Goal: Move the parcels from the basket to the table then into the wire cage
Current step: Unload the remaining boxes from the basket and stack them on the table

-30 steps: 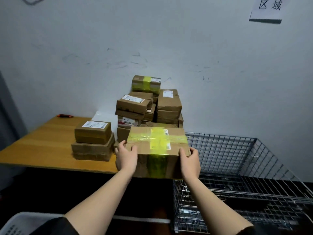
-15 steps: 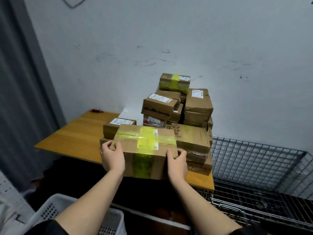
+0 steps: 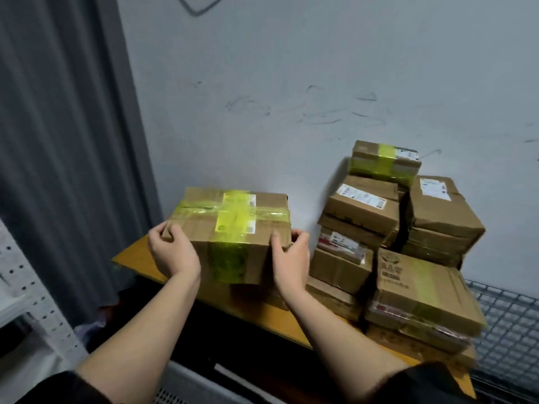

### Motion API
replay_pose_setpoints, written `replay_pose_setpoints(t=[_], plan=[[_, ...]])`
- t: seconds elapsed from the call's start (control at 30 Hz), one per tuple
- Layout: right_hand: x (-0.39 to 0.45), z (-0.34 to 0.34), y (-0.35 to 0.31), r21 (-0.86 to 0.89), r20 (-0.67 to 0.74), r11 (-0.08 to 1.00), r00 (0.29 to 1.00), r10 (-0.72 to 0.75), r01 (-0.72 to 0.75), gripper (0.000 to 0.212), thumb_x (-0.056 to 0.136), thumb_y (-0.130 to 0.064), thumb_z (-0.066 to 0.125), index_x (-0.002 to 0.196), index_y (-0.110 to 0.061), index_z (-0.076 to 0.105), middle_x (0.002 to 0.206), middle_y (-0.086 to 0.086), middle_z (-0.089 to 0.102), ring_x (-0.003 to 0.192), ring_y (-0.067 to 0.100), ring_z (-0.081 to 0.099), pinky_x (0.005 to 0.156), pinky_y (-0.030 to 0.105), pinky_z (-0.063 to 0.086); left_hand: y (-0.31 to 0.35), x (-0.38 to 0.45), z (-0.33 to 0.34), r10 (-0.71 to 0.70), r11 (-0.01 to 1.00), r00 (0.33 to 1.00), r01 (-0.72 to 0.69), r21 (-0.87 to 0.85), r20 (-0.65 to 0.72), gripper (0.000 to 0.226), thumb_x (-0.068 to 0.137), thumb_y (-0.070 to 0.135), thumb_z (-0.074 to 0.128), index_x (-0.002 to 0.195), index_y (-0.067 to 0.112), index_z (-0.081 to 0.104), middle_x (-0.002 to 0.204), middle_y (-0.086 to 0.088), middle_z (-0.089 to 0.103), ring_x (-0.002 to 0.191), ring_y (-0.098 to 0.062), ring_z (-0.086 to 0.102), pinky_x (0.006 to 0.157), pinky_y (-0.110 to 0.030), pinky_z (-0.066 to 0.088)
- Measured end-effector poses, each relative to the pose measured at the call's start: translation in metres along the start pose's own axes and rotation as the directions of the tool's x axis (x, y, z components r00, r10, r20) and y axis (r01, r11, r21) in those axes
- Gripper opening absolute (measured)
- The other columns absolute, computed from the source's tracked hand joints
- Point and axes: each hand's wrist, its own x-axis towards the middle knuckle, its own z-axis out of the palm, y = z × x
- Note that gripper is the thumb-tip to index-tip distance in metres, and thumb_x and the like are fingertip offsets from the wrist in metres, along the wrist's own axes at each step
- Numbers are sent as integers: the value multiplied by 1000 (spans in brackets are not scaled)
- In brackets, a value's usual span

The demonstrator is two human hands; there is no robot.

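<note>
A brown cardboard parcel [image 3: 233,228] crossed with yellow-green tape is held over the left part of the wooden table [image 3: 274,314]. My left hand [image 3: 172,252] grips its left near corner. My right hand [image 3: 290,258] grips its right side, thumb on the front edge. Whatever lies under the parcel is hidden by it. To the right stands a stack of several taped parcels [image 3: 393,237] on the table. The wire cage [image 3: 507,322] shows at the far right, past the table's end.
A dark grey curtain [image 3: 64,141] hangs at the left. A white perforated rack [image 3: 32,298] stands at the lower left. The rim of a light grey basket [image 3: 186,383] shows below between my arms. The scuffed wall [image 3: 291,97] backs the table.
My view has swung left. Both hands have carried the taped parcel leftward, from in front of the cage to the left part of the table.
</note>
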Motion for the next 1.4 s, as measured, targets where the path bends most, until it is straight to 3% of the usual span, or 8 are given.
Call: replay_pose_setpoints(t=[0.23, 0.37, 0.43, 0.63, 0.77, 0.93, 1.13, 1.4], plan=[[69, 83, -41, 49, 272, 995, 957, -96, 85, 37, 100, -38, 45, 128, -15, 41, 128, 5, 56, 117, 26, 53, 87, 32, 40, -9, 79, 5, -59, 995, 998, 56, -88, -37, 38, 95, 22, 45, 129, 11, 57, 134, -5, 45, 113, -17, 52, 95, -22, 37], [113, 129, -49, 37, 382, 994, 917, -112, 106, 36, 98, -38, 45, 129, -20, 42, 129, 10, 55, 118, 30, 51, 94, 37, 41, -25, 102, 13, -115, 991, 991, 110, -77, -65, 41, 95, 21, 42, 132, 7, 55, 133, -9, 39, 116, -23, 53, 108, -35, 39], [134, 150, -50, 21, 438, 996, 895, -90, 90, 34, 98, -39, 45, 128, -24, 43, 128, 10, 54, 117, 30, 51, 96, 37, 41, -32, 108, 20, -137, 991, 988, 136, -7, -77, 42, 97, 22, 42, 134, 6, 53, 135, -12, 35, 116, -26, 52, 108, -33, 37], [198, 204, -28, -47, 618, 996, 785, -35, 81, 32, 98, -22, 50, 128, -13, 46, 129, 17, 56, 116, 29, 53, 102, 40, 42, -66, 112, 55, -266, 956, 951, 282, 86, -157, 48, 94, 21, 50, 141, 13, 42, 143, -15, 35, 124, -33, 44, 104, -33, 33], [230, 235, -10, -151, 669, 977, 743, -9, 149, 42, 98, -18, 50, 138, -6, 43, 139, 19, 44, 125, 32, 46, 106, 38, 37, -97, 116, 82, -303, 941, 941, 321, 109, -152, 52, 95, 17, 51, 142, 7, 31, 137, -16, 46, 119, -33, 50, 93, -35, 39], [257, 261, 24, -351, 730, 890, 681, 65, 291, 44, 98, -26, 50, 139, -11, 45, 138, 14, 52, 126, 33, 48, 102, 36, 41, -138, 109, 101, -437, 869, 891, 453, 198, -120, 57, 100, 20, 44, 148, 11, 15, 132, -11, 47, 75, -16, 48, 63, -29, 37], [268, 278, 59, -488, 767, 804, 607, 208, 341, 44, 96, -16, 48, 139, -10, 41, 133, 16, 55, 121, 34, 52, 93, 35, 43, -177, 104, 111, -532, 789, 837, 545, 284, -130, 68, 100, 25, 46, 153, 15, 4, 150, -11, 33, 121, -34, 47, 85, -38, 40], [271, 290, 75, -604, 766, 626, 576, 285, 493, 34, 95, -12, 46, 128, -4, 40, 129, 17, 52, 117, 34, 53, 82, 37, 42, -194, 101, 117, -551, 738, 824, 555, 383, -132, 76, 98, 26, 51, 154, 17, -1, 159, -7, 15, 134, -37, 37, 101, -49, 42]])
